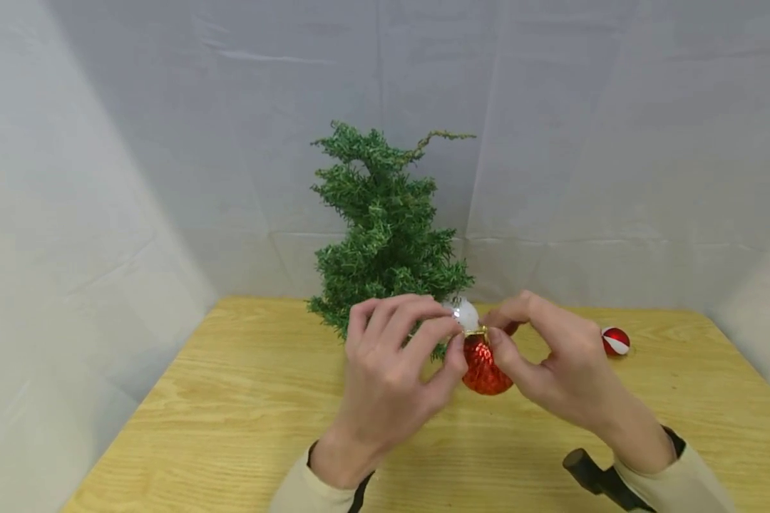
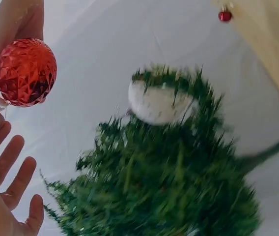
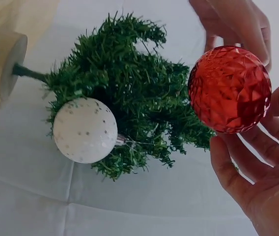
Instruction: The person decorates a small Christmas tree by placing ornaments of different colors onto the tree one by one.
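Note:
A red faceted Christmas bauble with a gold cap hangs from both hands in front of a small artificial Christmas tree. My left hand pinches near the bauble's top from the left, thumb and index finger together. From the right, my right hand pinches beside the gold cap; a hanging string there is too small to make out. Behind the fingers, a white speckled bauble with a silver cap hangs on a lower branch. In the left wrist view, the red bauble covers part of the right hand.
A small red and white bauble lies on the wooden table to the right. The tree stands on a round wooden base. Pale cloth hangs behind the table. A black wrist mount juts from the right sleeve.

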Demonstrator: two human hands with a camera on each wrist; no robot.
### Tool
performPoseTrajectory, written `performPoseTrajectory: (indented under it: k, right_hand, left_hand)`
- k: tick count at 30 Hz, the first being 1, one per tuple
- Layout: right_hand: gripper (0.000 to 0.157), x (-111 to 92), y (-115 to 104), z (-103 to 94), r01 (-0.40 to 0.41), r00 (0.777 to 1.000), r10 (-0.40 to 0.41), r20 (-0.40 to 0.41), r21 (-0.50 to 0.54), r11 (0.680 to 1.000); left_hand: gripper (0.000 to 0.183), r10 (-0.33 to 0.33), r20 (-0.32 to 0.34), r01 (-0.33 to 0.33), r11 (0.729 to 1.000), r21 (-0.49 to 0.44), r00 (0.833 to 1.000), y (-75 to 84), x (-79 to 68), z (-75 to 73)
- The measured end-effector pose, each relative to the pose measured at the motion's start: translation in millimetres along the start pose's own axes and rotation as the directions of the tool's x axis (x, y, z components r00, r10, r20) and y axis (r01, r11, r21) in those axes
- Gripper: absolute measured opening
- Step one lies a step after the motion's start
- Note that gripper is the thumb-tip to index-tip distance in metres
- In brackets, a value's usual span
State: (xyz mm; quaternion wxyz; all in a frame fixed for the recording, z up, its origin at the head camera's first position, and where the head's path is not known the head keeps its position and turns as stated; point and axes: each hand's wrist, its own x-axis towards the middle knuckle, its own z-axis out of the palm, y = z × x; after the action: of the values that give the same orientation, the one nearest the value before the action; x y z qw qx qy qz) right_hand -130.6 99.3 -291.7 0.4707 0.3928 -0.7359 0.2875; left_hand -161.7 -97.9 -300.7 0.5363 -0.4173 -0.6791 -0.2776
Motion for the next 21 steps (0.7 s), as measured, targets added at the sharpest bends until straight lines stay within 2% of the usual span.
performPoseTrajectory:
  k: [5,10,16,21]
  right_hand:
    - [0.03,20.3,7.1,1.1,0.019,0.999,-0.02,-0.029,-0.016,1.0]
    - [0.024,42.3,13.2,3.5,-0.005,1.0,0.006,-0.022,0.014,1.0]
    - [0.004,63.5,19.5,8.1,-0.147,0.987,0.15,-0.052,0.064,0.987]
    - [0.003,76.7,25.7,13.7,-0.255,0.963,0.263,-0.055,0.116,0.96]
  left_hand:
    - [0.01,0.034,0.014,-0.036,0.994,0.107,0.999,-6.1,17.1,-5.5]
    - [0.01,0.035,0.008,-0.036,0.985,0.169,0.999,-17.6,32.0,-6.3]
    - [0.014,0.004,-0.024,0.002,0.977,0.214,1.0,-31.4,51.5,-4.3]
    - [0.018,-0.066,-0.017,0.068,0.987,0.146,0.998,-40.6,65.6,-0.5]
